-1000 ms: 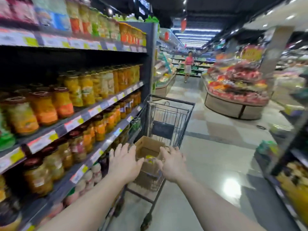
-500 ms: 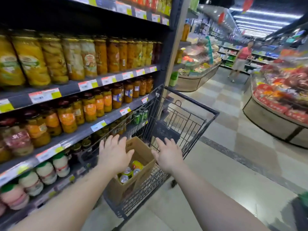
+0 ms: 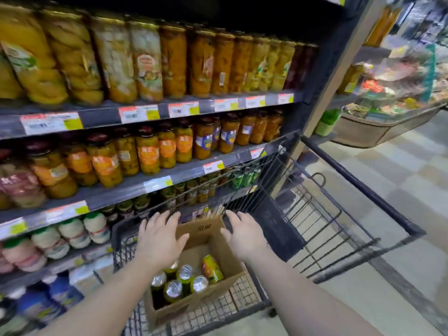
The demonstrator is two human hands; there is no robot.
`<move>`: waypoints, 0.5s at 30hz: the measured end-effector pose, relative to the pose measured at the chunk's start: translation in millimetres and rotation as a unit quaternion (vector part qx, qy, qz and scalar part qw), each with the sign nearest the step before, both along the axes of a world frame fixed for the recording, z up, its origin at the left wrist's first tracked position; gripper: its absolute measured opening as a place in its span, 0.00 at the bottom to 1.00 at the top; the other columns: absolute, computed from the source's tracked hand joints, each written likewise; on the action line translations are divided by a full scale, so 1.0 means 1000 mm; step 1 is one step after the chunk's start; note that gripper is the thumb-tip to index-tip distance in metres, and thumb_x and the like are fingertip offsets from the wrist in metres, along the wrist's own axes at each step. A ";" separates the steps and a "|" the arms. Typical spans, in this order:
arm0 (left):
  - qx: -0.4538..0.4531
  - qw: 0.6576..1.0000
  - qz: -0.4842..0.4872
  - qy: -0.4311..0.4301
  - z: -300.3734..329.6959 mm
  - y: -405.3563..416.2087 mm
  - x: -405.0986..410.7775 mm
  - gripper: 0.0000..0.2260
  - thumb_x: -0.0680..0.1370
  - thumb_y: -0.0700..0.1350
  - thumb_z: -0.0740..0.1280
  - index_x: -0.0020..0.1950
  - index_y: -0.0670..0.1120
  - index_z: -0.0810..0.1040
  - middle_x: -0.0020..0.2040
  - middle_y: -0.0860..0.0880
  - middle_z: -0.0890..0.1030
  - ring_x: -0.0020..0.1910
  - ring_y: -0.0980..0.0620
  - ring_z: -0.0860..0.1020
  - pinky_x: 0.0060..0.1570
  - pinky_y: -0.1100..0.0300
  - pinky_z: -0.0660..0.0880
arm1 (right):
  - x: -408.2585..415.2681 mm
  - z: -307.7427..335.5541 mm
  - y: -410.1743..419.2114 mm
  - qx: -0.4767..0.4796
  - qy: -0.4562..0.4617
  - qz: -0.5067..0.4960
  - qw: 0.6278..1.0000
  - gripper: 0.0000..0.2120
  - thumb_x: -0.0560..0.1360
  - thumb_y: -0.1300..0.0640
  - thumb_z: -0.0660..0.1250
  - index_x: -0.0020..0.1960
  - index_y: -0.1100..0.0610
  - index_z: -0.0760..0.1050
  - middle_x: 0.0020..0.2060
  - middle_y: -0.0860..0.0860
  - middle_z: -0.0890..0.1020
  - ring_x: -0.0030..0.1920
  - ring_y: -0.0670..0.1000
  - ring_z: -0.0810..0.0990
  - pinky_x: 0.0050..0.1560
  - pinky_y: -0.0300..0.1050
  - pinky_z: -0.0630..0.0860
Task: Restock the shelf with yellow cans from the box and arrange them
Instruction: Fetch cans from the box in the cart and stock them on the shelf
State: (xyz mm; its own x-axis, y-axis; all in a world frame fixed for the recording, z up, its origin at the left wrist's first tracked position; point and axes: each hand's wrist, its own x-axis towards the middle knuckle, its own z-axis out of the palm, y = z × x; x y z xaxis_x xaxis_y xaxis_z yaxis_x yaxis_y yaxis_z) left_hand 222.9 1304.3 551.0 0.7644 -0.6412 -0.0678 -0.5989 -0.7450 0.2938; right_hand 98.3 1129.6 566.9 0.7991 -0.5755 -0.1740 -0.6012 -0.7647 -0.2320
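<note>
An open cardboard box (image 3: 213, 291) sits in a black wire shopping cart (image 3: 322, 229). Inside it stand several yellow cans (image 3: 185, 281) with silver tops, and one can lies tilted at the right side. My left hand (image 3: 158, 241) hovers over the box's left side with fingers spread and straight. My right hand (image 3: 243, 235) hovers over the box's right edge, fingers also straight. Neither hand holds anything. The shelf (image 3: 150, 183) of fruit jars stands to the left of the cart.
Rows of glass fruit jars (image 3: 150, 64) fill the upper shelves. White lidded tubs (image 3: 72, 232) sit on a lower shelf, with green cans (image 3: 244, 178) behind the cart's mesh. A low produce display (image 3: 378, 127) stands at the right across a tiled aisle floor (image 3: 400, 185).
My view has swung left and down toward the shelf and cart. Both hands have come closer over the box, and the cans inside show more fully.
</note>
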 end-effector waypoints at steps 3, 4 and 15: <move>0.005 0.999 0.054 0.006 -0.014 -0.006 0.005 0.29 0.78 0.62 0.56 0.77 0.54 0.55 0.78 0.49 0.57 0.77 0.47 0.52 0.75 0.45 0.48 | 0.025 -0.019 -0.020 0.015 0.000 0.054 0.998 0.28 0.81 0.42 0.56 0.77 0.49 0.57 0.75 0.56 0.65 0.75 0.58 0.60 0.73 0.55 0.62; 0.006 0.997 0.073 0.009 -0.019 -0.008 0.006 0.29 0.78 0.62 0.56 0.77 0.54 0.55 0.78 0.49 0.57 0.77 0.47 0.52 0.75 0.45 0.47 | 0.032 -0.027 -0.026 0.018 0.003 0.075 0.997 0.27 0.81 0.42 0.56 0.77 0.49 0.57 0.74 0.56 0.65 0.75 0.58 0.61 0.72 0.54 0.62; 0.002 0.982 0.190 -0.007 -0.096 -0.012 -0.013 0.29 0.75 0.60 0.63 0.74 0.51 0.65 0.72 0.47 0.69 0.73 0.44 0.63 0.72 0.44 0.56 | 0.062 -0.129 -0.051 0.081 0.084 0.177 0.977 0.28 0.81 0.43 0.57 0.78 0.48 0.55 0.73 0.53 0.65 0.72 0.56 0.64 0.71 0.53 0.64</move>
State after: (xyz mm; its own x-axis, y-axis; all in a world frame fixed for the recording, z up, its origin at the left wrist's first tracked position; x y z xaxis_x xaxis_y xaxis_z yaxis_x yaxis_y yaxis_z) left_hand 210.3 1291.8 454.8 0.9490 -0.3099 -0.0578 -0.2819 -0.9164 0.2843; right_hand 160.1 1078.4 437.7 0.8958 -0.2220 -0.3849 -0.3450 -0.8935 -0.2875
